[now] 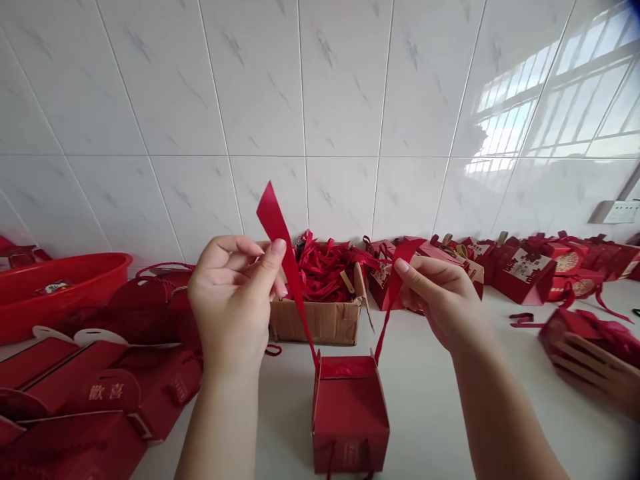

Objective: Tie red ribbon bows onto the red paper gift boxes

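Ribbon [299, 303] rises in two red strands from either side of a small red box [351, 408] on a pale bench [285, 420], each strand pinched between the thumb and fingers of a person's bare hands. The hands are well apart: the left hand [239, 287] grips one strand, its slanted tip standing above the thumb, while the right hand [435, 287] holds the other, the loose end folding over at the fingertips. The box sits below and between the two wrists, near the front of the bench; whether the strands join inside it cannot be seen. Directly behind stands a worn cardboard carton [315, 323] heaped with tangled red ribbons [325, 270]. At left, dark red gift boxes [165, 400], one lettered in pale characters, lie in front of a red plastic basin [65, 273]. At right, another person's hand [595, 360], blurred, touches a ribboned red package [555, 331], with rows of decorated boxes [525, 275] beyond, near a white tiled wall [345, 100].
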The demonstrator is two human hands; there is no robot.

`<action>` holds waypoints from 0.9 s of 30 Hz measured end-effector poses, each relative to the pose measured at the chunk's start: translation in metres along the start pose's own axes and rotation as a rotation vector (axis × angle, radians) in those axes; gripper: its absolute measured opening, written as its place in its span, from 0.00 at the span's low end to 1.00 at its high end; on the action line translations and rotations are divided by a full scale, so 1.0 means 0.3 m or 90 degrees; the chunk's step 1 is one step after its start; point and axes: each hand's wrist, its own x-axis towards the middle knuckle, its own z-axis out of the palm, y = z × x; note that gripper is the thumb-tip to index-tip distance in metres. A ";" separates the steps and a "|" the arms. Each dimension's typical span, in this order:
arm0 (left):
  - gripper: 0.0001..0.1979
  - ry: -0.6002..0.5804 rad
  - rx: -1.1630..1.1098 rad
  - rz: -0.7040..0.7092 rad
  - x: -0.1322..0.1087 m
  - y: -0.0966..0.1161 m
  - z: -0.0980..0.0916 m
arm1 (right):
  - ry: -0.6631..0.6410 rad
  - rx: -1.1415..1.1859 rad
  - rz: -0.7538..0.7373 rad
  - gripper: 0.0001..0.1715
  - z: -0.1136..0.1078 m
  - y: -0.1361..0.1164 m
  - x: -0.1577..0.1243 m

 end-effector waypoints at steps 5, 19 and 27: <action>0.06 0.044 0.032 0.016 0.007 -0.021 0.000 | 0.008 0.009 -0.029 0.18 0.010 0.010 0.001; 0.08 -0.149 0.150 -0.072 -0.009 -0.041 -0.009 | 0.050 0.014 -0.082 0.15 0.000 0.016 0.008; 0.12 -0.088 0.169 0.003 -0.017 -0.048 0.000 | 0.068 -0.034 -0.118 0.17 -0.011 0.011 0.009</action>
